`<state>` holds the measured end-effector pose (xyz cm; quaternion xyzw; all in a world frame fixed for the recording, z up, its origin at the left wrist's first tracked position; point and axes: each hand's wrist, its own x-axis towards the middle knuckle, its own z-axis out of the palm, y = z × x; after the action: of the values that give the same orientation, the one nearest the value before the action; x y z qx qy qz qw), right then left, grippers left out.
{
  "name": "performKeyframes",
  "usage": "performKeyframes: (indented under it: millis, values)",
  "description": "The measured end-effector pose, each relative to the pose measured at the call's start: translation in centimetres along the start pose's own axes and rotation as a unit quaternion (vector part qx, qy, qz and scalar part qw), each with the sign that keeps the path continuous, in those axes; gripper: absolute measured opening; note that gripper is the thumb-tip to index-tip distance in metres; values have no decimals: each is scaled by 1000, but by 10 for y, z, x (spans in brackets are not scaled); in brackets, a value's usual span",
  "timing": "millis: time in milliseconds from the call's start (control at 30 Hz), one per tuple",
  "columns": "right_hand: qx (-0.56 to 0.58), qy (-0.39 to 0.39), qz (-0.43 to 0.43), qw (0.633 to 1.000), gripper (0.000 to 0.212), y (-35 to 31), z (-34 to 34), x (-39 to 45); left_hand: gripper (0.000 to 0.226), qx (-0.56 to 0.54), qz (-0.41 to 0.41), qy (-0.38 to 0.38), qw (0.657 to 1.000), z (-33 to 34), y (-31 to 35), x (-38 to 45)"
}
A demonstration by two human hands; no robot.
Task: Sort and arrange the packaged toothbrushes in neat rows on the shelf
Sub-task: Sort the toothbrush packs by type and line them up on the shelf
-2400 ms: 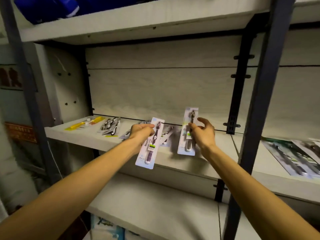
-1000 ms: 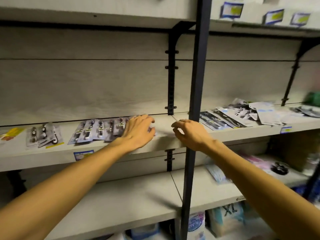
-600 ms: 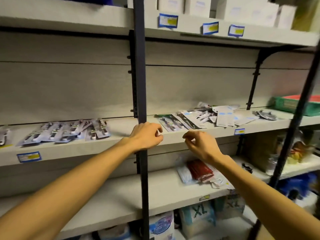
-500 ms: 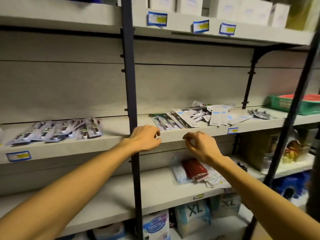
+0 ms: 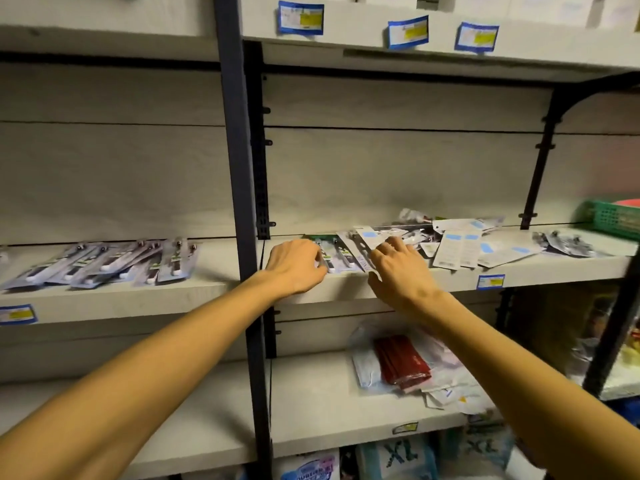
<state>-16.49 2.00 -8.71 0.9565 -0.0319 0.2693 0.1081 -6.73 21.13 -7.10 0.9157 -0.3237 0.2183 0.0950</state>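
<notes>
A row of packaged toothbrushes lies overlapping on the left bay of the grey shelf. In the right bay, a few packs lie side by side near the front edge, with a loose pile of packs behind and to the right, several face down. My left hand has its curled fingertips touching the near end of the side-by-side packs. My right hand reaches over them, fingers spread and touching a tilted pack. Neither hand plainly grips anything.
A dark metal upright stands between the two bays, just left of my left hand. A green basket sits at the far right of the shelf. On the shelf below lie a red packet and white bags. Price labels hang on the shelf edges.
The view swung right from the left bay to the right bay. Both hands let go of the packs they held, moved right past the upright and now reach onto the right bay's packs.
</notes>
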Motion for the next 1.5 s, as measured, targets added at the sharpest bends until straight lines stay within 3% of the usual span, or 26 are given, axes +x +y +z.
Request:
performKeyframes:
  millis: [200,333,433,633,833,1033,1267,1400,1500]
  values:
    - [73,-70,-1,995,38,16,18,73,17,0,-88,-46,995,31,5,58]
    - [91,-103,22,990,32,18,47,106,39,-8,-125,-86,988,64,-3,78]
    - [127,-104,43,985,37,20,64,114,52,4,-147,-42,988,78,-6,80]
    - [145,-89,48,984,56,10,80,117,45,-10,-191,0,982,76,-15,67]
    - [173,-36,71,982,44,-7,92,123,32,-108,-286,84,948,71,-23,61]
    - [180,-3,77,981,46,-8,95,123,29,-206,-385,127,890,72,-30,61]
    - [138,-64,67,986,78,-10,100,126,31,-225,-420,184,860,71,-29,61]
    - [155,-25,58,986,58,-8,99,120,28,-236,-428,198,849,69,-27,58]
    - [194,10,42,980,51,-7,95,117,9,-257,-412,239,841,66,-25,57]
